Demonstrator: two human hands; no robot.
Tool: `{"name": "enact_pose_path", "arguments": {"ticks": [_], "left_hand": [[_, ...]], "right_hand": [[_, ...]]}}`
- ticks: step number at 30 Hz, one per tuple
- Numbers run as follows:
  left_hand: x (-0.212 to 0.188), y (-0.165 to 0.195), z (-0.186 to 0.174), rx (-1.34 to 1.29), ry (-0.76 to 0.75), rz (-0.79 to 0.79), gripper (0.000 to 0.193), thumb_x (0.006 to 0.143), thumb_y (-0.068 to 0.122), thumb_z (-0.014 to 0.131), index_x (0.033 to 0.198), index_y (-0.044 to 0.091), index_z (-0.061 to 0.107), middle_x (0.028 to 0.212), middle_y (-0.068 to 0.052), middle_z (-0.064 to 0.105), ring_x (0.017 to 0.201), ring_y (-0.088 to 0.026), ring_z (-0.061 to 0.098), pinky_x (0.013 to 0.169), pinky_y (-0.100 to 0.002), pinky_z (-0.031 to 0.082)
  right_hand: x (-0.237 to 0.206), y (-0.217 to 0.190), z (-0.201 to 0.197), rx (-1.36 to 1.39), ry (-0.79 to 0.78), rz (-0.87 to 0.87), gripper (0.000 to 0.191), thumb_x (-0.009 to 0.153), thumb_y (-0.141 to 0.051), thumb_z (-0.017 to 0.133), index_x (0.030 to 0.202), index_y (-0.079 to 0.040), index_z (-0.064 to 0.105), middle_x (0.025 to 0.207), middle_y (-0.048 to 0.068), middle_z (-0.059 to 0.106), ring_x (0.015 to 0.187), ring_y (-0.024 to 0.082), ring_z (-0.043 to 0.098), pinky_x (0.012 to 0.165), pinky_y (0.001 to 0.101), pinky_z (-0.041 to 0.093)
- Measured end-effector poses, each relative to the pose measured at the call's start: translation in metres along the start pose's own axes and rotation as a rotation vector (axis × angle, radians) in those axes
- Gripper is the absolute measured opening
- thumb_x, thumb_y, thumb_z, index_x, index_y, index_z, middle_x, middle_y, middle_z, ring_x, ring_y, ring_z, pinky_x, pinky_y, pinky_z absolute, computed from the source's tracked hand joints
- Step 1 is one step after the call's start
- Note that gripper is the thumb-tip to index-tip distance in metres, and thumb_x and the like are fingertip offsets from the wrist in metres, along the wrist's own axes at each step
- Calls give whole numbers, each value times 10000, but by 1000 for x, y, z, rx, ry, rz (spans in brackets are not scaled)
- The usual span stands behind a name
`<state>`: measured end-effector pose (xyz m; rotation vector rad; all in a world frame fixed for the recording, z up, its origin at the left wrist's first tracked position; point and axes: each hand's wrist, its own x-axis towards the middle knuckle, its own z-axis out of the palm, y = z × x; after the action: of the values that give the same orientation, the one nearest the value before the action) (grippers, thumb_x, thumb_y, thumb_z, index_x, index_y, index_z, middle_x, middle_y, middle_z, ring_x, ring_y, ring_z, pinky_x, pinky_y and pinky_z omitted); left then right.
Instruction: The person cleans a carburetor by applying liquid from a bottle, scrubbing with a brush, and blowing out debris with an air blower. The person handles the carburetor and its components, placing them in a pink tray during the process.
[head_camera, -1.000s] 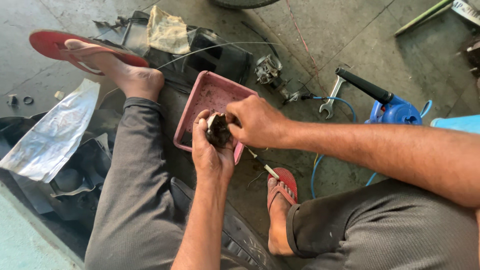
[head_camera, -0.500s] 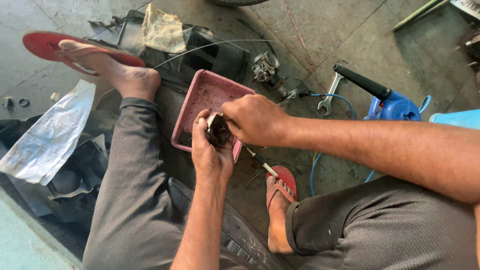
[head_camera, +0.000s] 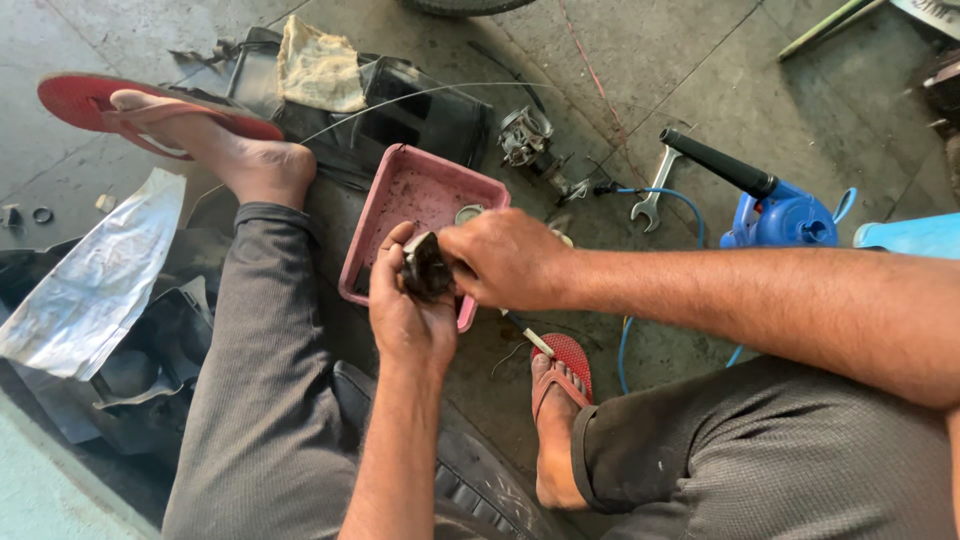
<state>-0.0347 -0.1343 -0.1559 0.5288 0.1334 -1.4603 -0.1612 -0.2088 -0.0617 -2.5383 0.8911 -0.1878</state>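
A small dark greasy part (head_camera: 425, 265) is being held just above the near edge of the pink tray (head_camera: 385, 215), cupped in the left hand (head_camera: 405, 315) with its fingers curled shut around it. It is being pinched and apparently worked by the closed fingers of the right hand (head_camera: 505, 258). A steady left grip is likely being called for next, with fine turning over the tray.
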Motion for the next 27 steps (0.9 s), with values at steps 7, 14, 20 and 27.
{"name": "enact_pose_path", "arguments": {"ticks": [7,14,20,27], "left_hand": [[-1,1,-5,20,-43,53,302,1062,197,415,1313,83,536,1086,-91,676,965,-208,684,788,-374,586],[-5,-12,-5,49,-37,44,264,1078,205,412,1286,93,528,1088,-88,660,955,-215,678,782,-389,589],[1,-12,-11,1,-47,97,258,1091,164,406,1301,65,519,1096,-98,634,1011,-210,649,924,-389,567],[-2,-21,-13,7,-68,116,248,1086,140,414,1299,54,508,1119,-106,634,1049,-210,637,966,-378,539]], "right_hand": [[1,6,9,451,-54,236,165,746,-151,704,818,-3,693,711,154,714,659,269,736,586,387,539],[-7,13,7,169,9,202,175,782,-166,713,863,-11,718,771,185,714,750,333,731,660,428,555],[-9,5,16,323,-20,208,177,756,-158,699,847,-6,707,755,172,716,746,313,743,664,418,561],[-8,17,12,267,46,246,165,765,-157,705,828,-5,712,753,186,717,747,318,744,673,421,563]]}}
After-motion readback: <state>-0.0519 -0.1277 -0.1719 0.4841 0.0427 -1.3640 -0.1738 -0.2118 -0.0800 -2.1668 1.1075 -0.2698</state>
